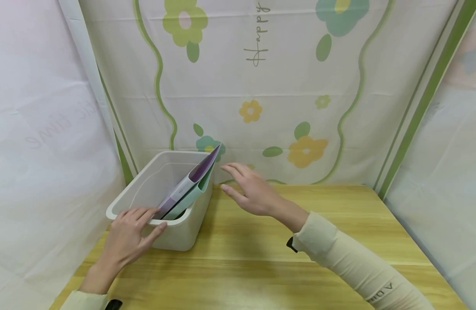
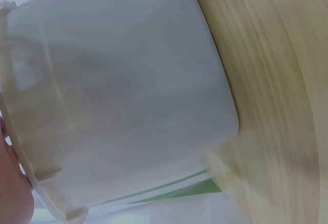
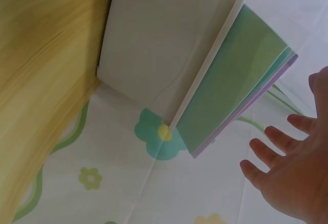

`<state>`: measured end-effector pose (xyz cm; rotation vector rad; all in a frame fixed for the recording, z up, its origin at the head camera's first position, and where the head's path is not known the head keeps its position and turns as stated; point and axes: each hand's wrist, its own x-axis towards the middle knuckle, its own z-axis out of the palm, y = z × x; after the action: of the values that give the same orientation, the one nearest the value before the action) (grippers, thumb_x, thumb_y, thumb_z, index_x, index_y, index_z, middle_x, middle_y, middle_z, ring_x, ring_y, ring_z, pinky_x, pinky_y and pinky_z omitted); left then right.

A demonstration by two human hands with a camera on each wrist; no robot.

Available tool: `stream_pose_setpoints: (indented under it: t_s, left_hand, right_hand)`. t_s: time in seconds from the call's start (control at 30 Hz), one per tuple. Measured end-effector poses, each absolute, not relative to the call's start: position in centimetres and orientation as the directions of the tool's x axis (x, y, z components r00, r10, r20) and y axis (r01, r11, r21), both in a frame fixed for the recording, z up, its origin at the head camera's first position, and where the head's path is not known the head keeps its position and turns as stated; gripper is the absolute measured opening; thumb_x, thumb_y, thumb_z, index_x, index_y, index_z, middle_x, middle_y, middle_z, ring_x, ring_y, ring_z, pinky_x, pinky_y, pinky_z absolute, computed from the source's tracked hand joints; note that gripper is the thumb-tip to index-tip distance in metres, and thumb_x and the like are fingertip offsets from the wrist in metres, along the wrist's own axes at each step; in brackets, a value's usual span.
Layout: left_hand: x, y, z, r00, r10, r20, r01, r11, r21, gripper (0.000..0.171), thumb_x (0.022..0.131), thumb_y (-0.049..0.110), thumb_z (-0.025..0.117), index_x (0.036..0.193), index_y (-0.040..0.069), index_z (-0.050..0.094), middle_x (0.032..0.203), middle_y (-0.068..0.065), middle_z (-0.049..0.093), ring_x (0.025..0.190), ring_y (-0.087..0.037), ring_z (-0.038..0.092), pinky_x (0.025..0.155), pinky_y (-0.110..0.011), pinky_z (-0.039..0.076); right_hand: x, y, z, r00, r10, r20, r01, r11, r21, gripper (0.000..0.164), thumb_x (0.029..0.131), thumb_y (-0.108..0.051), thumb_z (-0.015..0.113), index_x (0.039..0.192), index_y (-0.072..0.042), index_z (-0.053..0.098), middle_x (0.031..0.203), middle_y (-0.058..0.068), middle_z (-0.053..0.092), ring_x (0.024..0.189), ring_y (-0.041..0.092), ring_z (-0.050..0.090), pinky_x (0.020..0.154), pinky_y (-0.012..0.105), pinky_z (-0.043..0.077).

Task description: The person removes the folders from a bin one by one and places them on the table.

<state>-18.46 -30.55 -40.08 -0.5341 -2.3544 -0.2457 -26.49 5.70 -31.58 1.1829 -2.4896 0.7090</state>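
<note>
Leaning slantwise inside the white bin point(image 1: 179, 237), a purple folder point(image 1: 178, 192) and a mint-green folder point(image 1: 187, 200) jut above its rim, over on the left of the wooden surface point(image 1: 280, 267). I see the left hand point(image 1: 129, 232) gripping that rim; the right hand point(image 1: 257, 196) hovers near the folders, apart from them, fingers extended.

From the head, looking forward and down across counter point(image 1: 269, 262) and bin point(image 1: 179, 237); from both wrists, turned sideways, sharing the bin: very close at left, farther off at right, catching folders point(image 3: 230, 80).
</note>
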Motion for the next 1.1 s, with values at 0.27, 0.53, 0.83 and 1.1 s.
stream_pose_setpoints:
  t_s: [0.27,0.53,0.83,1.1]
  left_hand:
    - [-18.6,-31.0,-40.2,-0.656,0.326,0.680,0.437,0.899,-0.010,0.048,0.090,0.052,0.068,0.112,0.009,0.074,0.108,-0.011,0.073,0.100,-0.038,0.068,0.093,-0.056,0.045]
    - [-18.7,-31.4,-40.6,-0.650,0.322,0.688,0.425,0.905,-0.021,0.053,0.091,0.057,0.065,0.113,0.009,0.073,0.106,-0.010,0.073,0.100,-0.038,0.067,0.094,-0.056,0.044]
    - [-18.9,-31.7,-40.8,-0.640,0.334,0.692,0.430,0.902,-0.038,0.047,0.093,0.060,0.062,0.090,0.013,0.065,0.093,-0.008,0.072,0.089,-0.035,0.068,0.084,-0.053,0.047]
    - [-19.0,-31.9,-40.7,-0.622,0.360,0.695,0.446,0.893,-0.064,0.049,0.095,0.065,0.057,0.077,0.019,0.048,0.079,-0.001,0.063,0.078,-0.032,0.066,0.074,-0.049,0.045]
  right_hand:
    - [-26.6,4.5,-31.5,-0.595,-0.654,0.467,-0.802,0.522,-0.291,0.058,0.109,-0.046,0.042,0.156,-0.013,0.038,0.157,0.008,0.042,0.145,0.027,0.041,0.116,0.050,0.034]
    - [-26.7,3.3,-31.4,-0.600,-0.654,0.461,-0.798,0.525,-0.295,0.058,0.109,-0.048,0.041,0.156,-0.013,0.039,0.157,0.007,0.042,0.146,0.026,0.040,0.116,0.050,0.034]
    - [-26.6,2.4,-30.9,-0.607,-0.658,0.445,-0.793,0.532,-0.295,0.057,0.109,-0.046,0.042,0.156,-0.014,0.039,0.157,0.006,0.042,0.145,0.026,0.041,0.116,0.048,0.034]
    - [-26.5,1.2,-30.3,-0.630,-0.663,0.403,-0.776,0.557,-0.297,0.059,0.109,-0.053,0.037,0.158,-0.019,0.036,0.161,0.006,0.038,0.148,0.026,0.037,0.118,0.048,0.031]
